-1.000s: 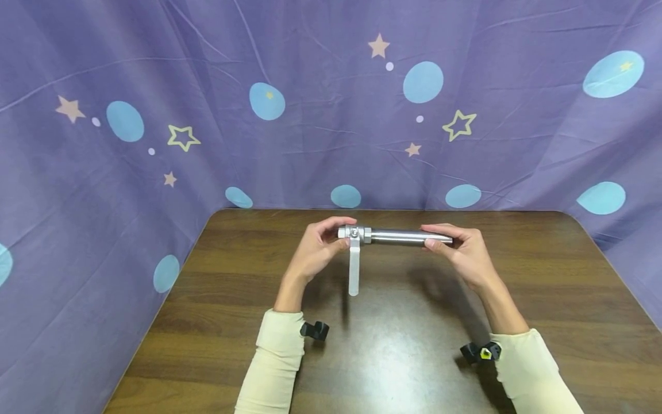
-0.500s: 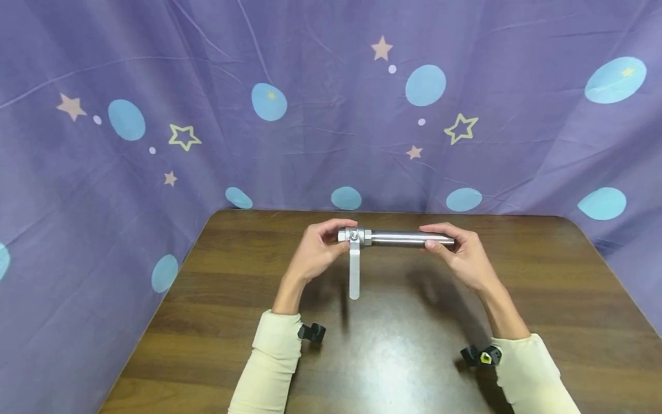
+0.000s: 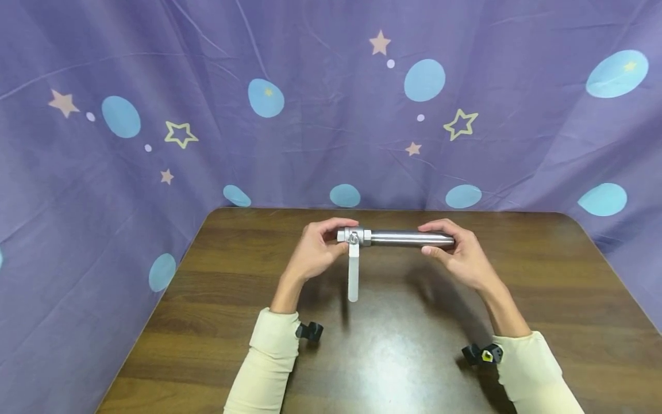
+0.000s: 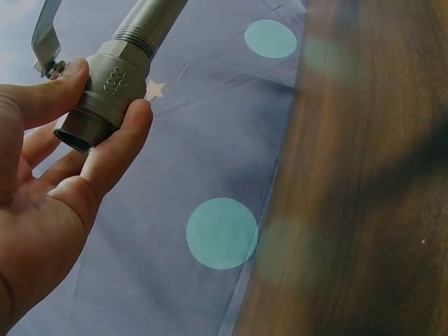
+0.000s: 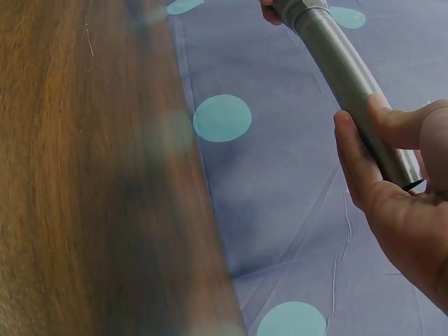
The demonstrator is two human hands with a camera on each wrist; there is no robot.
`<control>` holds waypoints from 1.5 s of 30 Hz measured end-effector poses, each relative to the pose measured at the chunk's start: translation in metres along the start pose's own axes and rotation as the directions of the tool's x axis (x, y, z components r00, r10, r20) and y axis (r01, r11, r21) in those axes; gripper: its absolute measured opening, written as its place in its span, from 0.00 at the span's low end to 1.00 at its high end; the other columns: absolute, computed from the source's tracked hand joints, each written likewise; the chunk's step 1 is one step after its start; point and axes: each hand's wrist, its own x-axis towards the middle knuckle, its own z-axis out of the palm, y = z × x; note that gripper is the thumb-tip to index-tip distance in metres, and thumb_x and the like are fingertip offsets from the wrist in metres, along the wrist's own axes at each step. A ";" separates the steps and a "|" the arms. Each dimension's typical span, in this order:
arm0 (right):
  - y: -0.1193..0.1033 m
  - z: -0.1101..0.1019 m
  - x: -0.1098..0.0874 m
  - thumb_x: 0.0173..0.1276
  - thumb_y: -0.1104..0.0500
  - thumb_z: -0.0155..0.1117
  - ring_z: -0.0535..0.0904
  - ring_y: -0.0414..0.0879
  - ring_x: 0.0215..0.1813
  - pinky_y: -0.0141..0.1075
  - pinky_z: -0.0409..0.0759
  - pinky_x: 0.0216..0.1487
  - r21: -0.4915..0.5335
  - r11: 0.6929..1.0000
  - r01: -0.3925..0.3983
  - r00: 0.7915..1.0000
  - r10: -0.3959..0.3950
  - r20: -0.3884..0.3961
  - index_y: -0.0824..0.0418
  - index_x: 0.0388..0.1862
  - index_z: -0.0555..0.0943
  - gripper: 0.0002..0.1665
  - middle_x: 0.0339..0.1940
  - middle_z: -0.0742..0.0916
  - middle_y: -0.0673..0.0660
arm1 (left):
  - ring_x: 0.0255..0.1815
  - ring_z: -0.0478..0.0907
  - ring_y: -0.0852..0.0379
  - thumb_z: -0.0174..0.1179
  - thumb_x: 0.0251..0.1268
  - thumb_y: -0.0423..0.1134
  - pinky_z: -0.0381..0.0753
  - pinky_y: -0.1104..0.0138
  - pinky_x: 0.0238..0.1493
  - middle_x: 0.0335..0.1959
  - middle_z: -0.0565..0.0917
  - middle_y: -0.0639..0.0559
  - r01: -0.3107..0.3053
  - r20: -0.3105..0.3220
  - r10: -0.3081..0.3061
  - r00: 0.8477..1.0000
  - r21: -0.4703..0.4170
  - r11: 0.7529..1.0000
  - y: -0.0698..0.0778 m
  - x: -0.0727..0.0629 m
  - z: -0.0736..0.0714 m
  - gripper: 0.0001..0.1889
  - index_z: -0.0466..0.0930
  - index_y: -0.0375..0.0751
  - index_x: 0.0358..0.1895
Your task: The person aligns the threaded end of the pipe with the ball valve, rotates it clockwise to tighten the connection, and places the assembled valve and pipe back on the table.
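the left hand (image 3: 313, 248) pinches the valve (image 3: 357, 234), the right hand (image 3: 465, 259) grips the right end of the pipe (image 3: 395, 238), over the far table (image 3: 196, 339); the right thumb (image 3: 437, 253) sits slightly nearer than 1 second ago, perhaps regripping.

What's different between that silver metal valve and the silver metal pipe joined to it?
The silver metal valve is short and chunky with a flat lever; the straight silver metal pipe is longer and has none. The valve's body carries raised markings, while the pipe's is smooth apart from threads beside the valve. The left hand holds the valve; the right hand holds the pipe. Both are silvery and held above the brown wood-grained table.
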 end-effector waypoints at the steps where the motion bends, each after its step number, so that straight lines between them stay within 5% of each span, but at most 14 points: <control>1: -0.001 0.000 0.000 0.63 0.74 0.76 0.78 0.34 0.35 0.24 0.78 0.32 0.008 1.000 -0.007 1.000 0.007 0.000 0.65 0.57 0.86 0.23 0.46 0.89 0.49 | 0.41 0.86 0.56 0.66 0.59 0.19 0.85 0.73 0.39 0.52 0.91 0.36 -0.005 0.001 0.005 1.000 0.001 1.000 0.001 0.000 0.000 0.24 0.87 0.33 0.60; 8: -0.002 0.000 0.000 0.64 0.74 0.76 0.74 0.34 0.30 0.27 0.75 0.25 0.041 0.999 -0.033 0.999 0.034 -0.018 0.64 0.58 0.87 0.23 0.43 0.88 0.40 | 0.41 0.85 0.53 0.64 0.60 0.18 0.82 0.73 0.33 0.53 0.91 0.37 -0.023 -0.009 0.023 1.000 0.011 1.000 0.002 0.000 0.001 0.24 0.86 0.33 0.61; 15: -0.002 0.003 0.001 0.63 0.76 0.75 0.73 0.33 0.29 0.28 0.73 0.24 0.079 0.996 -0.037 0.999 0.040 -0.032 0.66 0.57 0.86 0.23 0.41 0.87 0.39 | 0.43 0.84 0.56 0.64 0.59 0.17 0.85 0.72 0.42 0.51 0.91 0.36 -0.031 -0.035 0.032 0.999 0.009 0.999 0.003 -0.001 0.002 0.24 0.87 0.34 0.60; 24: 0.001 0.005 0.002 0.65 0.75 0.73 0.78 0.32 0.34 0.25 0.77 0.29 0.106 0.993 -0.041 0.998 0.046 -0.046 0.68 0.58 0.86 0.21 0.42 0.89 0.36 | 0.41 0.83 0.57 0.64 0.58 0.16 0.83 0.73 0.37 0.49 0.91 0.37 -0.037 -0.052 0.037 0.998 0.010 0.999 0.002 0.000 0.003 0.25 0.87 0.35 0.60; 31: 0.004 0.006 0.002 0.76 0.73 0.62 0.92 0.34 0.41 0.23 0.88 0.44 0.176 0.984 -0.040 0.999 0.038 0.017 0.76 0.61 0.82 0.17 0.45 0.91 0.34 | 0.42 0.83 0.56 0.63 0.57 0.15 0.84 0.72 0.39 0.50 0.91 0.35 -0.036 -0.067 0.035 0.997 -0.009 0.999 0.001 0.000 0.003 0.26 0.87 0.34 0.60; 39: 0.005 0.006 0.002 0.80 0.71 0.57 0.92 0.37 0.41 0.23 0.88 0.50 0.168 0.986 -0.009 0.999 0.000 0.053 0.75 0.63 0.80 0.17 0.47 0.89 0.35 | 0.42 0.83 0.56 0.64 0.57 0.15 0.84 0.72 0.38 0.51 0.91 0.36 -0.040 -0.072 0.040 0.997 -0.001 0.999 0.002 0.000 0.002 0.26 0.87 0.34 0.60; 45: 0.000 0.006 0.001 0.79 0.73 0.57 0.91 0.39 0.46 0.29 0.91 0.53 0.176 0.984 -0.004 0.996 -0.012 0.087 0.71 0.75 0.72 0.27 0.66 0.81 0.46 | 0.40 0.82 0.59 0.64 0.57 0.16 0.83 0.70 0.37 0.50 0.91 0.36 -0.031 -0.078 0.030 0.996 -0.011 0.999 0.002 0.000 0.001 0.26 0.88 0.34 0.60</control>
